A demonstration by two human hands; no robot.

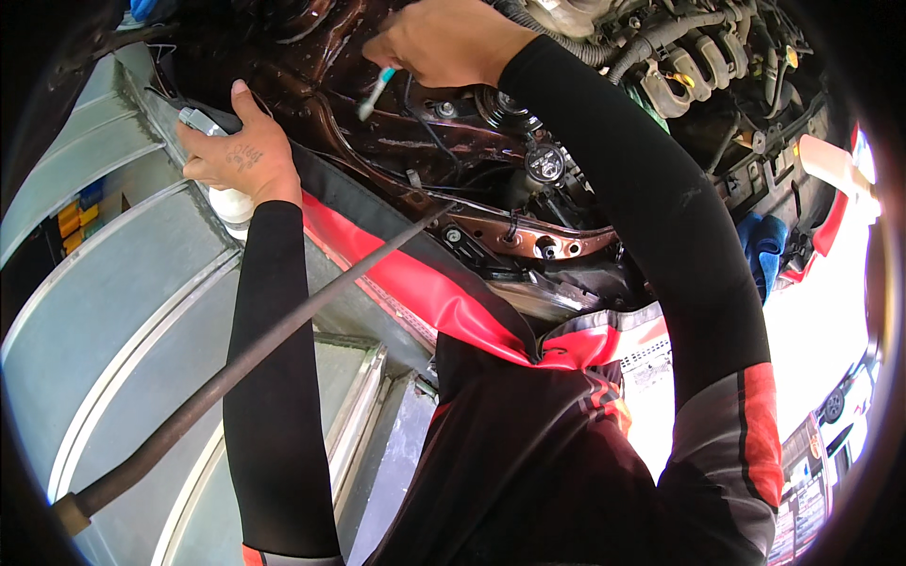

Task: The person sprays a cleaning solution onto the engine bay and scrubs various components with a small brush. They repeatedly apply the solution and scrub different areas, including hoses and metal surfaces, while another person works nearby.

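Observation:
My left hand [243,156] is wrapped round a white bottle [229,209] with a grey head that looks like a spray top, thumb pointing up. Most of the bottle's body is behind the hand. Higher up and to the right, my right hand [448,42] grips a small teal and white toothbrush [376,94]. Its bristle end points down and left over the brown painted metal of an engine bay [326,108]. I cannot tell whether the bristles touch the metal. The right fingers are partly hidden by the back of the hand.
A dark rod [274,335] slants across from lower left into the bay. A red and black cover [415,292] drapes over the car's edge before my body. Engine parts and hoses [679,66] fill the upper right, near a blue cloth [763,247]. Grey metal shutters [123,321] stand left.

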